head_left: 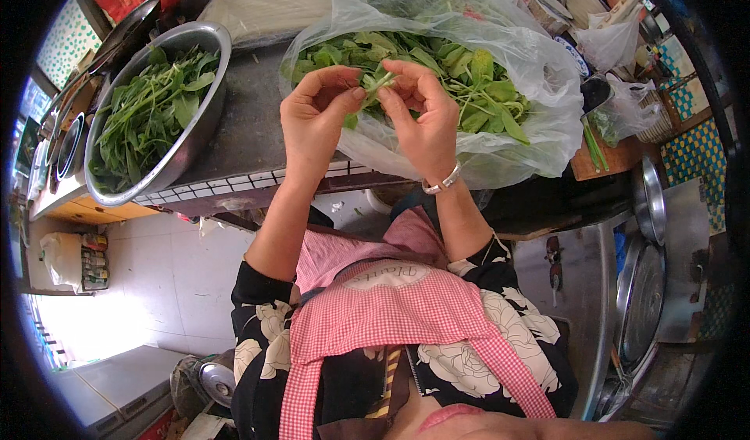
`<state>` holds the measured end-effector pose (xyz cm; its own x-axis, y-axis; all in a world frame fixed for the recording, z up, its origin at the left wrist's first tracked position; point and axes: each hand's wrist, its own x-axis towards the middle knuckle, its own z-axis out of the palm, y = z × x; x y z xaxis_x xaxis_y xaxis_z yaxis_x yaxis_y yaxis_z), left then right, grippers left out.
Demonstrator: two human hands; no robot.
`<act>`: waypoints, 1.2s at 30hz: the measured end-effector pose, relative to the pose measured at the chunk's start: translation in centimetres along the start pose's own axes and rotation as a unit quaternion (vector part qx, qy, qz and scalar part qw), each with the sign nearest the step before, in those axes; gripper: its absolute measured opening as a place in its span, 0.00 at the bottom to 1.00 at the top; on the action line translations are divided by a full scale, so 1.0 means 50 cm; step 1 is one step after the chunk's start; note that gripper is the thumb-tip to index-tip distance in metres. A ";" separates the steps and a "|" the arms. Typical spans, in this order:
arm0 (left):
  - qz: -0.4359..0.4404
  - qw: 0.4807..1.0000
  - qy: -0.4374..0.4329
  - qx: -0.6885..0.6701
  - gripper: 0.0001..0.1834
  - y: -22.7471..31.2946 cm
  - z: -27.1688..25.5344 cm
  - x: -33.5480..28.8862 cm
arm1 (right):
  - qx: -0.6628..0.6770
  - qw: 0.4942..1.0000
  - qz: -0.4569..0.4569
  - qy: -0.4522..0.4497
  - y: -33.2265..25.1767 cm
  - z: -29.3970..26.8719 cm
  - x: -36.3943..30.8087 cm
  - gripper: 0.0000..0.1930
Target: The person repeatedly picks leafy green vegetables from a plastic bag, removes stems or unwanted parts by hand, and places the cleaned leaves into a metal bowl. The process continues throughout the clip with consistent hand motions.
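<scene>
Between the fingertips of both hands is a small sprig of leafy greens (378, 85), its pale stem and leaves partly hidden by the fingers. My left hand (311, 124) pinches it from one side with thumb and forefinger. From the other side my right hand (428, 120), with a bracelet at the wrist, pinches it too. Just beyond and below them lies an opened clear plastic bag (547, 131) filled with loose leafy greens (496, 89). To the left stands a metal basin (222, 53) heaped with long-stemmed greens (156, 116).
The dark countertop (251, 108) runs between basin and bag, with a tiled front edge. Behind it lies another translucent plastic bag (266, 7). At the right, a wooden cutting board (598, 161) holds green stalks. A metal wok lid (642, 303) sits lower right.
</scene>
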<state>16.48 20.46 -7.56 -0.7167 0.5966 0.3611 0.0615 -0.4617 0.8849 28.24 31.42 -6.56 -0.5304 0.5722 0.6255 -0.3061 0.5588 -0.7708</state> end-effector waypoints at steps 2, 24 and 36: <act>0.013 0.999 -0.013 0.027 0.12 -0.005 0.000 -0.001 | 0.025 0.999 0.040 -0.018 0.002 -0.008 0.000 0.11; 0.243 0.878 -0.132 0.390 0.08 -0.030 0.001 -0.057 | -0.281 0.936 -0.188 -0.098 -0.040 -0.061 -0.059 0.19; 0.418 0.714 -0.264 0.496 0.12 0.087 -0.027 -0.068 | -0.180 0.949 -0.068 -0.249 -0.063 -0.088 -0.078 0.08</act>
<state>18.25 15.54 -5.33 0.2036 0.6697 0.7141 0.9640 -0.2646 -0.0267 34.79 30.06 -6.04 -0.8409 0.1759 0.5118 -0.1559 0.8268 -0.5404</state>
